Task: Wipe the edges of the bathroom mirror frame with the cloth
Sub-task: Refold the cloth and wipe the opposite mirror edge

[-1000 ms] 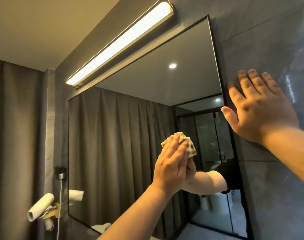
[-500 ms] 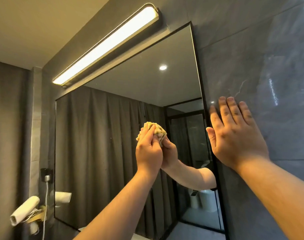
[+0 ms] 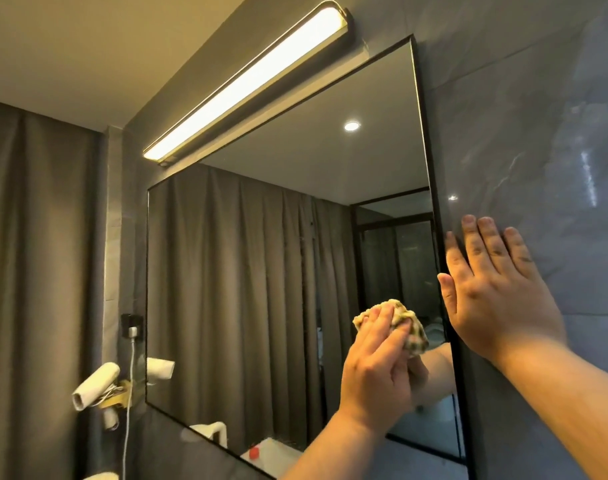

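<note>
A large wall mirror with a thin black frame [image 3: 424, 140] fills the middle of the view. My left hand [image 3: 375, 368] presses a bunched yellow checked cloth [image 3: 408, 327] flat against the glass, a short way left of the frame's right edge, fingers extended over the cloth. My right hand [image 3: 500, 292] lies flat with straight fingers on the grey marble wall [image 3: 524, 133], its thumb side touching the frame's right edge. The hand's reflection shows behind the cloth.
A lit bar lamp [image 3: 250, 84] hangs above the mirror. A white hair dryer [image 3: 94, 382] sits in a holder at lower left, its cable running to a wall socket [image 3: 132, 323]. Grey curtains [image 3: 36, 271] hang on the left. A white bottle with a red cap [image 3: 261, 453] shows below.
My left hand has slid the cloth down and to the right across the glass, closer to the right frame edge. My right hand has dropped lower along the wall beside the frame.
</note>
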Demonstrator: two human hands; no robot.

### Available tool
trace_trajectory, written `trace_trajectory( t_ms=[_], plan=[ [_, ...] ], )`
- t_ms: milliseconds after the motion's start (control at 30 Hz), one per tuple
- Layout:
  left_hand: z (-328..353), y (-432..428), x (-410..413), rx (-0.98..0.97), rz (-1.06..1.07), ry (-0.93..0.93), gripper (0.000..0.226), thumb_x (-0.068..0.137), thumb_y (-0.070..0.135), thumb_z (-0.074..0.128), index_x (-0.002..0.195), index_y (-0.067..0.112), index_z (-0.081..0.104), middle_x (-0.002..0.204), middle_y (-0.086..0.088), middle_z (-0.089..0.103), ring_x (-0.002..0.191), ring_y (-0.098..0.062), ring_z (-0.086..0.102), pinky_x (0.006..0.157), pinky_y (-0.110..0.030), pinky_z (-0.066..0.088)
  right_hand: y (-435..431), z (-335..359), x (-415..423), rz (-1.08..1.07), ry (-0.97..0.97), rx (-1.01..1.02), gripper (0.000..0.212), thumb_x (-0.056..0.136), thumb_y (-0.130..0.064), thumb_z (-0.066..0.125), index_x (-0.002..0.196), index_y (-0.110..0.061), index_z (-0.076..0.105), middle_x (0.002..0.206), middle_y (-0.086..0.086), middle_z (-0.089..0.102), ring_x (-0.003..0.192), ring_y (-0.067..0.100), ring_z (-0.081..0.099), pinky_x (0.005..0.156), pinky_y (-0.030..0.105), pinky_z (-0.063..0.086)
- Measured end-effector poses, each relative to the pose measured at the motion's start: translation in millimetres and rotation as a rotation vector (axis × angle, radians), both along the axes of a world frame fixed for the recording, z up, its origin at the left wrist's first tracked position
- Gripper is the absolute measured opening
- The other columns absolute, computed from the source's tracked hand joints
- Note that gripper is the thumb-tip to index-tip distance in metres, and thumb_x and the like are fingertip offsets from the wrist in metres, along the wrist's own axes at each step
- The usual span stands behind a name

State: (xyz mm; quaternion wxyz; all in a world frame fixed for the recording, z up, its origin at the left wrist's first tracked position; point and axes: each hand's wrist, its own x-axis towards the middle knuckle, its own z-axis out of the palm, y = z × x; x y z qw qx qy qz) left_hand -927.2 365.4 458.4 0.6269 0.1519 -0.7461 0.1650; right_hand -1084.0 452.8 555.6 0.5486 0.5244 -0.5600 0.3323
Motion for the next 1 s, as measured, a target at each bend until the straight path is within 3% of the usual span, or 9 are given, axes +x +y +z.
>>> trace_trajectory(
  t_ms=[167, 233, 367, 500, 700, 833, 1000],
  plan=[
    [6.9, -20.9, 18.8, -0.042, 0.026, -0.023, 0.031, 0.098, 0.012, 0.05, 0.126, 0.007, 0.064, 0.143, -0.009, 0.051, 0.14, -0.015, 0.039, 0.115, -0.039, 0.035, 1.5, -1.7, 2.0, 0.009, -0.004, -0.002, 0.061, 0.098, -0.034, 0.027, 0.143, 0.005, 0.041, 0.152, 0.031, 0.03, 0.146, 0.043, 0.024, 0.121, 0.056, 0.013],
    [15.5, -32.2, 27.5, 0.033, 0.018, 0.06, 0.035, 0.101, 0.019, 0.042, 0.129, 0.01, 0.061, 0.145, -0.006, 0.049, 0.141, -0.012, 0.037, 0.117, -0.036, 0.031, 2.0, -2.1, 2.5, 0.008, -0.004, 0.004, 0.061, 0.099, -0.034, 0.027, 0.143, 0.005, 0.04, 0.153, 0.031, 0.03, 0.146, 0.043, 0.023, 0.121, 0.056, 0.012],
    [43.4, -56.6, 48.4, 0.107, 0.018, 0.309, 0.044, 0.086, 0.005, 0.048, 0.127, 0.01, 0.063, 0.139, 0.0, 0.052, 0.136, -0.008, 0.04, 0.118, -0.027, 0.026, 0.8, -2.2, 3.2, -0.004, -0.007, -0.004, 0.061, 0.099, -0.034, 0.026, 0.144, 0.004, 0.039, 0.154, 0.029, 0.029, 0.146, 0.042, 0.023, 0.121, 0.055, 0.012],
    [69.0, -80.4, 73.4, 0.359, 0.008, 0.552, 0.037, 0.097, 0.005, 0.05, 0.131, 0.015, 0.06, 0.141, 0.006, 0.05, 0.138, -0.01, 0.039, 0.111, -0.011, 0.026, -1.1, -2.6, -0.4, -0.01, 0.007, -0.016, 0.061, 0.099, -0.035, 0.024, 0.145, 0.003, 0.038, 0.154, 0.029, 0.029, 0.146, 0.042, 0.024, 0.121, 0.055, 0.012],
    [82.3, -124.0, 128.3, 0.461, 0.076, 0.664, 0.036, 0.095, 0.008, 0.05, 0.128, 0.01, 0.063, 0.139, -0.002, 0.056, 0.132, -0.013, 0.047, 0.105, -0.009, 0.028, -2.1, -1.8, 1.6, 0.008, 0.001, -0.046, 0.06, 0.098, -0.033, 0.028, 0.143, 0.004, 0.042, 0.152, 0.03, 0.032, 0.144, 0.044, 0.028, 0.121, 0.055, 0.014],
    [88.4, -150.8, 165.1, 0.568, 0.097, 0.768, 0.033, 0.095, 0.019, 0.048, 0.12, 0.01, 0.067, 0.125, -0.011, 0.065, 0.119, -0.03, 0.057, 0.104, -0.032, 0.043, -2.0, -2.8, 0.3, 0.004, 0.016, -0.055, 0.059, 0.097, -0.033, 0.029, 0.142, 0.003, 0.043, 0.152, 0.03, 0.032, 0.144, 0.043, 0.027, 0.12, 0.055, 0.015],
    [106.2, -169.1, 180.9, 0.684, 0.038, 0.93, 0.025, 0.095, 0.015, 0.049, 0.11, 0.014, 0.07, 0.11, -0.011, 0.07, 0.101, -0.027, 0.063, 0.087, -0.031, 0.047, -4.0, -2.6, -0.7, -0.014, 0.028, -0.072, 0.059, 0.098, -0.033, 0.03, 0.142, 0.003, 0.043, 0.152, 0.03, 0.033, 0.144, 0.044, 0.028, 0.12, 0.056, 0.016]
  ],
)
